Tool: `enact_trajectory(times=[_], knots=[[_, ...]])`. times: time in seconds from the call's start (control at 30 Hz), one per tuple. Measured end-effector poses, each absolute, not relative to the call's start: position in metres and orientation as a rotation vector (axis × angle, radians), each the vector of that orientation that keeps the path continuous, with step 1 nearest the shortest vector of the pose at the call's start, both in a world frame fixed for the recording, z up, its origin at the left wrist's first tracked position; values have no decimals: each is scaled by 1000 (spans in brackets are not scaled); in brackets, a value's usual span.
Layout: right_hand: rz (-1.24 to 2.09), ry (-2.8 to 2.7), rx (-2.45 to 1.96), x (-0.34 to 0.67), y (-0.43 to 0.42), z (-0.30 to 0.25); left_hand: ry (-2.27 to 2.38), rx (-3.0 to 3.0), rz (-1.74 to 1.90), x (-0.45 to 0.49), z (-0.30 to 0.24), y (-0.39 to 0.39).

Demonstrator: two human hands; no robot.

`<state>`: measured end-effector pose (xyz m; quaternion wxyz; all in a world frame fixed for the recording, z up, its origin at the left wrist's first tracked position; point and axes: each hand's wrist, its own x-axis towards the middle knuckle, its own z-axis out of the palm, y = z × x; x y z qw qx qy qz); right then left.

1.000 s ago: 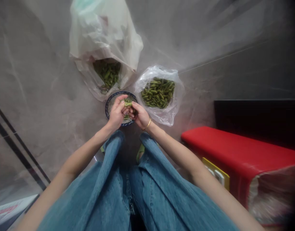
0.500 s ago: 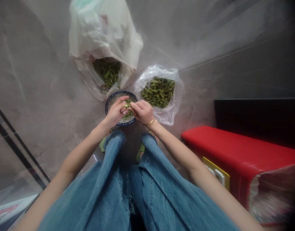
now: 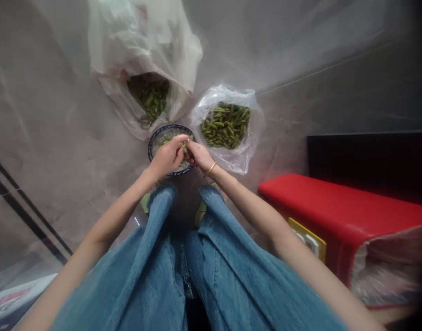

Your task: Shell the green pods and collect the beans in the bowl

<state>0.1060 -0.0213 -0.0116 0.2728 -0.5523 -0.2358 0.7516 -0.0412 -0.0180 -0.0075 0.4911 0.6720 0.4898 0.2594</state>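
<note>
Over a blue-and-white patterned bowl (image 3: pixel 157 138), my left hand (image 3: pixel 168 157) and my right hand (image 3: pixel 201 156) meet with fingertips pinched together. A green edamame pod (image 3: pixel 184 148) is between them, mostly hidden by the fingers. Some green pieces lie in the bowl, partly covered by my hands. Right of the bowl, a clear plastic bag (image 3: pixel 243 162) lies open around a heap of green pods (image 3: pixel 226 125). Behind it to the left stands a larger whitish plastic bag (image 3: pixel 145 43), its mouth showing more green pods (image 3: pixel 152 99).
Grey marbled floor (image 3: pixel 76 128) surrounds the bowl and bags. My jeans-covered knees (image 3: pixel 164 200) are just below the bowl. At the right sits a red box-like thing (image 3: pixel 334 202) beside a dark panel (image 3: pixel 365 165). A printed white packet (image 3: pixel 19 299) is at the lower left.
My hands have come closer together around the pod. The left fingers, spread before, are now curled in, and the pod is less visible. The whole view has shifted slightly.
</note>
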Motion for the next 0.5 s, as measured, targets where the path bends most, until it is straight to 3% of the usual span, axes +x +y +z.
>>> enact_trajectory(times=[0.23,0.5], knots=[[2096,-805,-1408,106,-23,-11,1250,1582,589,-49,-13,-19],[2063,-1007,-1432,116,-24,-12,1199,839,826,-62,-26,-20]])
